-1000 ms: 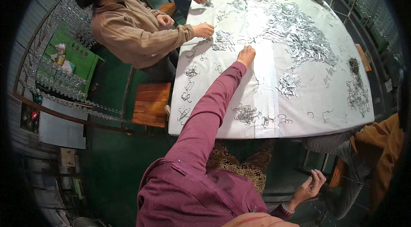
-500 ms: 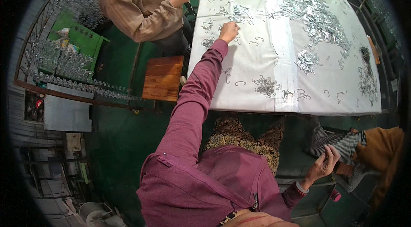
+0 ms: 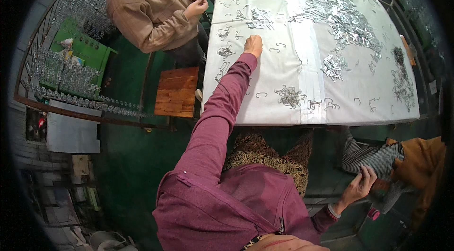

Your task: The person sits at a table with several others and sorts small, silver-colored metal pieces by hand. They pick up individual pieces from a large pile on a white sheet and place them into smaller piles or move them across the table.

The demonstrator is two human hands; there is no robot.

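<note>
My left hand (image 3: 254,45) reaches over the white-covered table (image 3: 274,71), its fingers curled closed near the cloth. Whatever it may hold is hidden beneath the knuckles. Just right of it lie a few thin metal hooks (image 3: 275,48), and beyond it is a small heap of shiny metal clips (image 3: 259,18). Loose clusters of wire hooks (image 3: 224,51) rest to its left. A tangled pile of hooks (image 3: 289,96) lies toward the near edge. My right hand (image 3: 360,185) is held off the table at the lower right, its fingers loosely bent and apart, with nothing visible in them.
A large spread of metal clips (image 3: 345,19) covers the far right of the table. Dark hooks (image 3: 402,80) line its right side. A person in a brown jacket (image 3: 149,12) stands at the left, beside a wooden stool (image 3: 177,91). Another person's striped sleeve (image 3: 369,155) is at right.
My left hand has drawn slightly nearer along the cloth, its fingers tucked under. The hands at the table's far edge have left the view, showing a small dark pile.
</note>
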